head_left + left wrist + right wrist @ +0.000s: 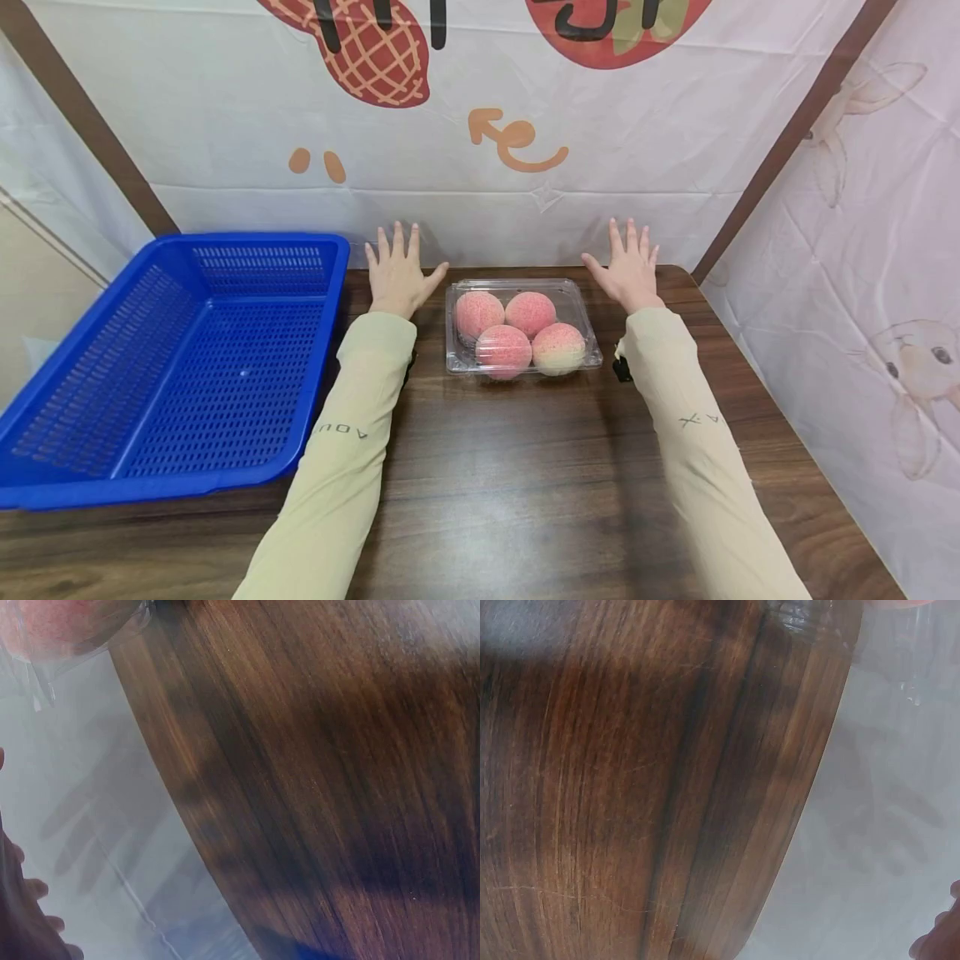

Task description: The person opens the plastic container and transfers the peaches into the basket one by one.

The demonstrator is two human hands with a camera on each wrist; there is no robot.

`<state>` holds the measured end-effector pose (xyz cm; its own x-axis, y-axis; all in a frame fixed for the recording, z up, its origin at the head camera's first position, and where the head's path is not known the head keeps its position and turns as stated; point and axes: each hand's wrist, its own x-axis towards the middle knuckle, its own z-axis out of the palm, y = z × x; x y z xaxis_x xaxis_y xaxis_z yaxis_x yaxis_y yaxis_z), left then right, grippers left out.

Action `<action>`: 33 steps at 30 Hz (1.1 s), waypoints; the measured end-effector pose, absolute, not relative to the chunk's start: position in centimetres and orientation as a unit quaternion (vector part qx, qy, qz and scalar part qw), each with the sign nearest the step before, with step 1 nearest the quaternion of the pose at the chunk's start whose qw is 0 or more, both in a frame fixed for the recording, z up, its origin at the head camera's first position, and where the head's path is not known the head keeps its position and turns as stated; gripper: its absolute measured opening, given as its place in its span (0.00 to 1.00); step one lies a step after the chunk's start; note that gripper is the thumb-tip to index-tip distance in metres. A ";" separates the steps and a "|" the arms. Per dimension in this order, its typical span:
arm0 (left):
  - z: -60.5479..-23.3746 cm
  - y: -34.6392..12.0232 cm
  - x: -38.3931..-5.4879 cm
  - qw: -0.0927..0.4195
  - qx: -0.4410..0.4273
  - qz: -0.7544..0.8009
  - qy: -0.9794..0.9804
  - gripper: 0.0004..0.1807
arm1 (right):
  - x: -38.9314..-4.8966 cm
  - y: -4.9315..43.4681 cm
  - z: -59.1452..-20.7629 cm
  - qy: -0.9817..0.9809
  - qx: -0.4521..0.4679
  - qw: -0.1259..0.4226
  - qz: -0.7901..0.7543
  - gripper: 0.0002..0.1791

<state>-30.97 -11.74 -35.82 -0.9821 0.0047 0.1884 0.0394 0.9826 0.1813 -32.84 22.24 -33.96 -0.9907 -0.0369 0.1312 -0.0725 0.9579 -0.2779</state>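
A clear plastic clamshell box (577, 312) sits near the far edge of the table, between my two hands. Several pink, peach-like round fruits (503, 350) fill it, one of them paler underneath. To the box's left my left hand (397, 275) reaches forward with spread, straight fingers and holds nothing. On the other side my right hand (628, 271) stretches out the same way, also with nothing in it. Part of a pink fruit (60, 626) shows in the left wrist view's corner. Only a corner of the clear box (806, 619) appears in the right wrist view.
A large blue plastic basket (318, 358) with slotted walls stands on the left, close beside my left forearm. The brown wooden table (495, 500) ends just beyond the box, where a printed white cloth (450, 217) hangs. More cloth (847, 275) hangs at the right.
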 end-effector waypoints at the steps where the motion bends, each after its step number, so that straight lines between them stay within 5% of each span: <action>1: -35.9 -11.7 -31.0 0.095 -0.011 -0.093 -0.991 0.46 | -32.8 22.3 -34.0 -0.987 0.028 0.062 0.143 0.45; 33: -33.9 -10.8 -30.9 0.048 -0.045 -0.137 -0.988 0.35 | -32.3 22.8 -32.3 -0.986 0.040 0.010 0.160 0.42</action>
